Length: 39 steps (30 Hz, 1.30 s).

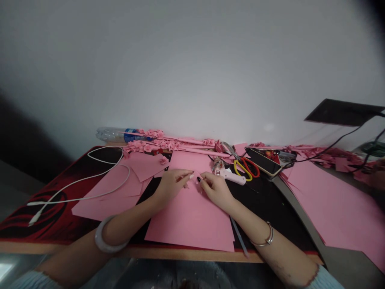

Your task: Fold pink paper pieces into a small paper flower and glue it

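Over a stack of pink paper sheets [189, 220], my left hand [171, 186] and my right hand [217, 192] meet with bent fingers. Between their fingertips is a small piece of pink paper [195, 176], pinched from both sides. Its exact shape is hard to make out against the pink sheets. Just beyond my right hand lies a pale pink glue gun [233, 176]. Scissors with yellow and orange handles [247, 170] rest to the right of it. A thin pen-like stick [240, 237] lies beneath my right forearm near the table edge.
Pink paper flowers on stems [168, 144] line the wall beside a plastic bottle [111, 134]. A white cable [78, 199] loops over more pink sheets [105, 196] on the left. To the right are a phone [264, 162], a large paper stack [337, 208] and a black cord [337, 140].
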Tool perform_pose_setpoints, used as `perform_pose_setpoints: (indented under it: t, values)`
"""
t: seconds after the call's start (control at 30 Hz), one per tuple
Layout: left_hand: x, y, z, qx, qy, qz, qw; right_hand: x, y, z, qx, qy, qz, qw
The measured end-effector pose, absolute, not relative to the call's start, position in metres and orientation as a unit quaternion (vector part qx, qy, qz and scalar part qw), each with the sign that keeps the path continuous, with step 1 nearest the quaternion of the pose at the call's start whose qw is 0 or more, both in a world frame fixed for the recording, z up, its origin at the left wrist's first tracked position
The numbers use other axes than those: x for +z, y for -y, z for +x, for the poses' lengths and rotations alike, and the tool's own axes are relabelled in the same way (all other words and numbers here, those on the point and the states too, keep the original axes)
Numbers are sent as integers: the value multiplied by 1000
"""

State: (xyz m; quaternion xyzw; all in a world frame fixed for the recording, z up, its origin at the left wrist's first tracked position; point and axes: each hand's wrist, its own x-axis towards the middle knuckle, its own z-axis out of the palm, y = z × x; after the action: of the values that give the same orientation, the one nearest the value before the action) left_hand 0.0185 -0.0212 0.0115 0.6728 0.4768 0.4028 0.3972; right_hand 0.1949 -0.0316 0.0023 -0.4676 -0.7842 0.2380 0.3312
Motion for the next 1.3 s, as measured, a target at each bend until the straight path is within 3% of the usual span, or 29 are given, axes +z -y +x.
perform_pose_setpoints:
  t: [0.17, 0.4, 1.3]
  values:
    - [3, 16, 16, 406, -461, 707, 350, 1, 31, 195, 214, 789, -473, 330]
    - [-1, 18, 20, 412, -416, 706, 398, 3, 33, 194, 210, 794, -470, 322]
    - [10, 21, 19, 382, -376, 739, 408, 2, 35, 194, 260, 792, -443, 329]
